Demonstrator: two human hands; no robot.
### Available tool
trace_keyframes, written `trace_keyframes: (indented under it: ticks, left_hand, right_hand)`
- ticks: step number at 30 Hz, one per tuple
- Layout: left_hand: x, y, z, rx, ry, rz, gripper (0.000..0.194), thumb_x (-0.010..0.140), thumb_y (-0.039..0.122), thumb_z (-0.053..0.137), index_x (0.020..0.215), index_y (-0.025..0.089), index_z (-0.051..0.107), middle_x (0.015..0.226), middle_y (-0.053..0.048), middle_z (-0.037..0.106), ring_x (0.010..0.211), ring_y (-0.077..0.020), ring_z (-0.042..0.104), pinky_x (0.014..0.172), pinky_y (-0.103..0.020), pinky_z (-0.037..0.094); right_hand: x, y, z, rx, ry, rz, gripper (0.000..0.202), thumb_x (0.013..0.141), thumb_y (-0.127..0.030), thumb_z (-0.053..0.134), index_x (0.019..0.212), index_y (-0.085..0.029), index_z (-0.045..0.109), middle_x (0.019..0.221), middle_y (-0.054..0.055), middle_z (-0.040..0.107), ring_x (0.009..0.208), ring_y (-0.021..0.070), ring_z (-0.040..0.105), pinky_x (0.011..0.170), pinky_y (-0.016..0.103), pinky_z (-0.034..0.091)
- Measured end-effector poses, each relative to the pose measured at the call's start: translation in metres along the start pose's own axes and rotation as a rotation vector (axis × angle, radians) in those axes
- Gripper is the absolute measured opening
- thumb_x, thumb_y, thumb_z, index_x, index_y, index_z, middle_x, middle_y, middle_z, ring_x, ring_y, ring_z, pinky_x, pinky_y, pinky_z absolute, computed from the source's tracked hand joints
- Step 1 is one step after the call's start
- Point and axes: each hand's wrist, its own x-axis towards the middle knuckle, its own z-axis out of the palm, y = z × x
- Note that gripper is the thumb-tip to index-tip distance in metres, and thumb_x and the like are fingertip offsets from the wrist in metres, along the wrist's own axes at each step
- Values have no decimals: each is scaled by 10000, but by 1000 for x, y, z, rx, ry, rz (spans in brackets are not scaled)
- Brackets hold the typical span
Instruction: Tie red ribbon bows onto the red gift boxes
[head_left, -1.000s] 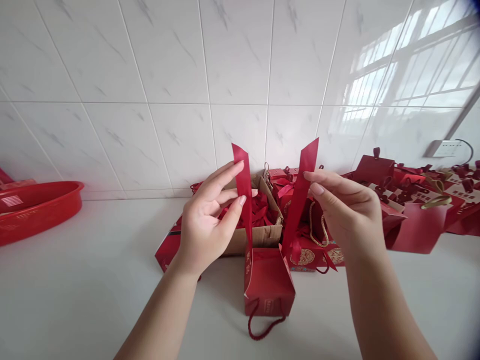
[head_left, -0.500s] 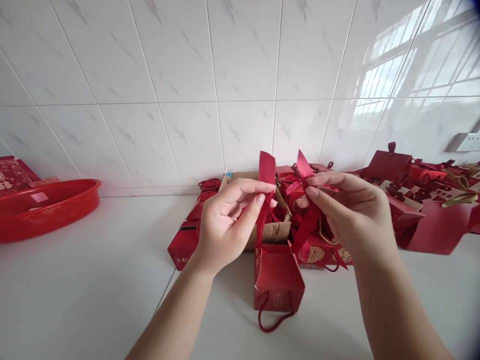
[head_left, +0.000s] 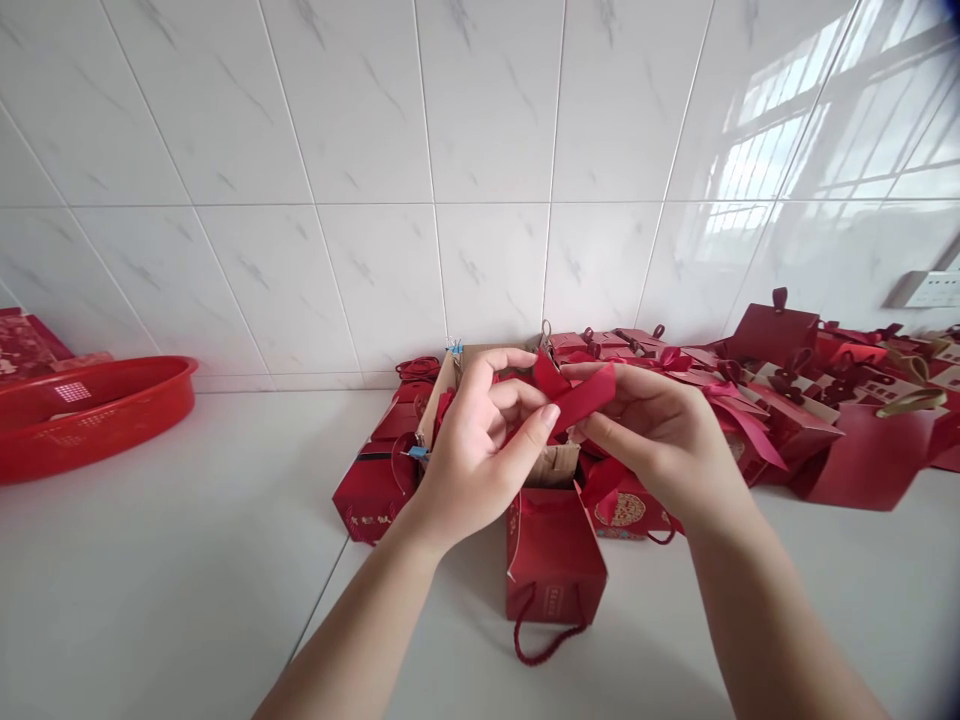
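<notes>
Both hands are raised over a small red gift box [head_left: 556,550] that has a dark red cord handle [head_left: 551,655] on its near side. My left hand [head_left: 491,450] pinches a red ribbon [head_left: 585,398] between thumb and fingers. From the other side my right hand [head_left: 649,425] grips the ribbon too, its fingers partly behind it. The ribbon's ends cross between the hands. Lower down, the ribbon's run to the box is mostly hidden by my hands.
Behind my hands stands a cardboard box [head_left: 559,465] with red items. Several red gift boxes [head_left: 802,420] crowd the right side, and another red box [head_left: 371,500] sits left of the carton. A red plastic basket [head_left: 142,415] is at far left, before a tiled wall [head_left: 360,280].
My hands have come together, and the two upright ribbon ends that were held apart now cross over each other. The gift box has stayed in place.
</notes>
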Motion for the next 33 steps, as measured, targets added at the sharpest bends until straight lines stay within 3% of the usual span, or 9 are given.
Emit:
trace_keyframes:
  ticks: [3,6,9,13,20,23,26,29,33]
  left_hand:
    - [2,1,1,-8,22,-30,291,873,236,583,1132,220,451,786,10,637,666,-96,599,583,-191,490]
    - [4,0,1,25,36,-30,135,860,268,601,960,186,561,773,-7,650,698,-111,616,595,-198,506]
    - [5,-1,0,59,70,-3,123,840,289,627,821,175,585,728,-8,642,668,-118,612,586,-214,508]
    - [5,-2,-2,79,69,-1,144,837,308,633,838,168,596,738,-23,654,676,-130,611,586,-231,504]
    - [5,-4,-2,99,75,29,126,838,294,630,808,177,595,739,-14,639,692,-125,604,606,-230,504]
    - [6,-2,-5,34,28,20,77,837,249,621,863,186,587,819,-25,647,775,-134,613,678,-240,517]
    - [7,1,-10,8,-93,-114,139,826,226,604,960,191,587,871,-44,649,781,-148,615,643,-246,512]
    - [7,1,-13,82,-180,-240,95,832,256,565,858,184,621,730,-24,602,629,-124,550,516,-226,434]
    - [8,-1,-15,168,-190,-317,174,836,265,504,689,194,563,590,26,434,499,-90,362,434,-222,278]
  right_hand:
    - [-1,0,0,-3,-17,-1,265,815,-143,635,1063,-225,681,944,40,727,848,180,692,674,268,596]
    - [-1,1,1,13,-33,-1,281,824,-148,632,1085,-240,678,972,39,723,851,174,689,687,265,593]
    - [-1,-1,1,18,-88,-4,285,833,-205,645,1115,-238,673,984,49,718,863,184,683,745,302,593]
    - [0,-4,0,32,-156,14,274,850,-278,641,1121,-252,677,981,44,716,876,189,678,771,316,591]
    - [1,3,1,-4,-87,28,144,834,-293,665,950,-239,731,858,27,720,845,185,673,749,316,590]
    - [3,7,1,2,-55,-21,136,835,-265,663,953,-259,730,885,16,720,827,164,674,750,303,586]
    - [5,11,-5,-38,-62,-102,128,844,-230,649,940,-263,728,866,17,709,826,162,665,758,315,580]
    - [8,15,-16,-194,-141,-285,191,854,-158,611,936,-275,738,924,36,690,901,185,646,786,345,570]
    - [10,16,-32,-443,-273,-459,362,862,-69,535,1012,-335,729,1064,42,631,1003,201,605,788,354,555]
